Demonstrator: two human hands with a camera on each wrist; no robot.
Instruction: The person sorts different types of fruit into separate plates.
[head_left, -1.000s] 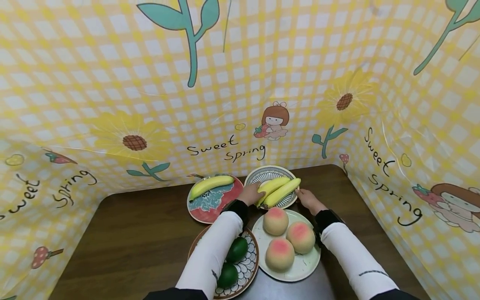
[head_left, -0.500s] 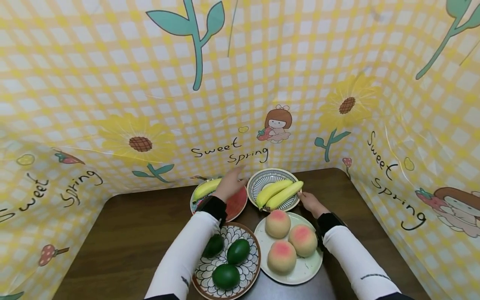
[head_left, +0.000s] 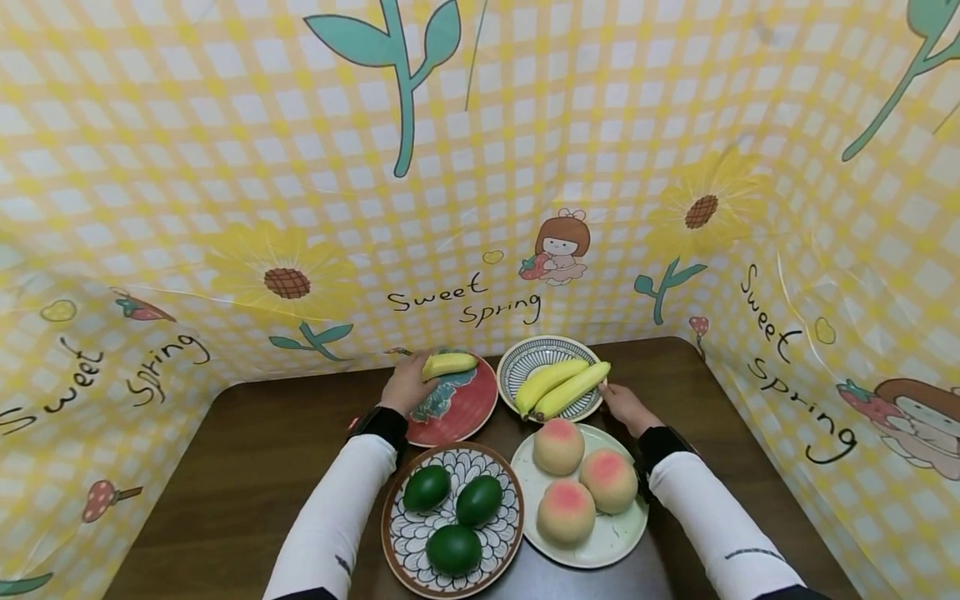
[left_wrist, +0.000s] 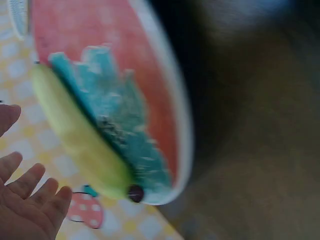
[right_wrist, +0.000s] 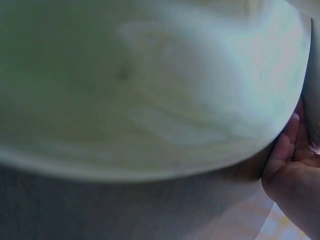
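My left hand [head_left: 407, 385] is at the left end of a single banana [head_left: 452, 364], which lies on a red plate [head_left: 472, 410] with a blue-green flower pattern. In the left wrist view the fingers of that hand [left_wrist: 30, 197] are spread beside the banana [left_wrist: 80, 137], with a gap between them. My right hand [head_left: 628, 408] holds the right rim of a striped white plate [head_left: 521, 358]. Two bananas [head_left: 573, 390] lie side by side on that striped plate. The right wrist view shows part of the right hand [right_wrist: 295, 175] with its fingers bent near a plate edge.
Closer to me, a brown-rimmed petal-patterned plate [head_left: 416, 554] bears three dark green fruits [head_left: 454, 550]. Beside it a pale green plate [head_left: 618, 542] carries three peaches [head_left: 566, 510]. A yellow checked cloth [head_left: 480, 208] rises behind and beside the brown table [head_left: 300, 450].
My left hand has left the two bananas on the striped plate and moved left to the banana on the red plate. My right hand has stayed at the striped plate's rim.
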